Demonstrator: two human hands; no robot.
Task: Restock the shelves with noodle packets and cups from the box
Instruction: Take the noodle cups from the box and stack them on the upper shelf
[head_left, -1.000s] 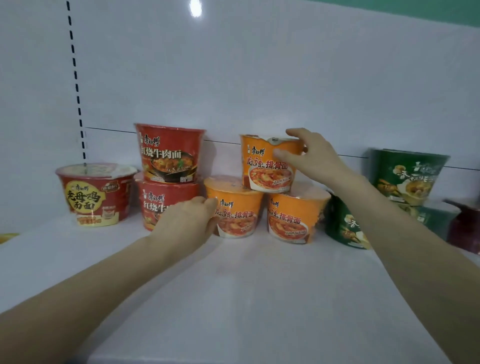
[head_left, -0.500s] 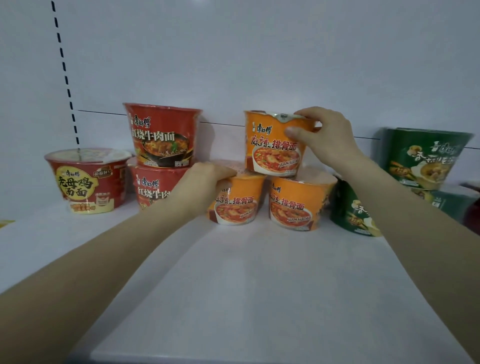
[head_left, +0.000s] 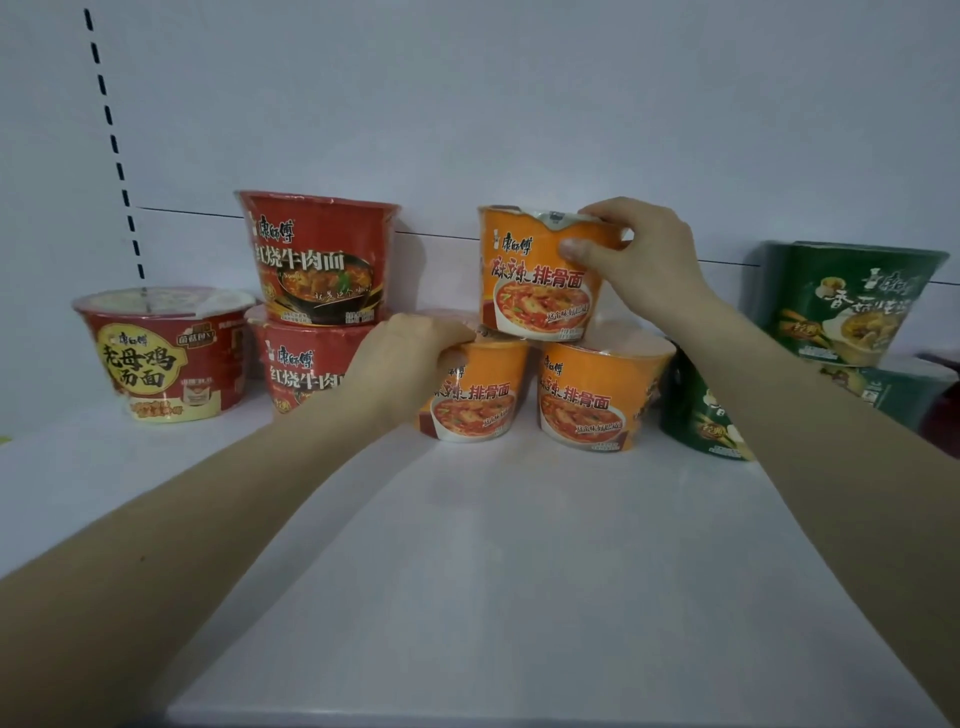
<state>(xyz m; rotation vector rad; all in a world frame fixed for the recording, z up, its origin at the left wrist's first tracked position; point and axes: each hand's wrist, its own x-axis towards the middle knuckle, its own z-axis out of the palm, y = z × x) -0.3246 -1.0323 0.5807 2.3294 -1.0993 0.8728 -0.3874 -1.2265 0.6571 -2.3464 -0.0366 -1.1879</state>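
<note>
The top orange cup (head_left: 540, 273) sits at the far middle of the shelf (head_left: 519, 571), bridging the two orange cups below it; the right hand (head_left: 641, 260) clamps its rim, thumb on the front wall, fingers over the lid. A second ago the left hand (head_left: 410, 358) lay beside the lower left orange cup (head_left: 480, 395); now its fingers curl over that cup's rim, steadying the base. I judge the stack is being settled, not released yet. Counted: three orange cups; two red cups (head_left: 317, 260) stacked left of them; one red-and-yellow cup (head_left: 161, 353) far left; at least three green cups (head_left: 852, 306) at right, partly hidden.
</note>
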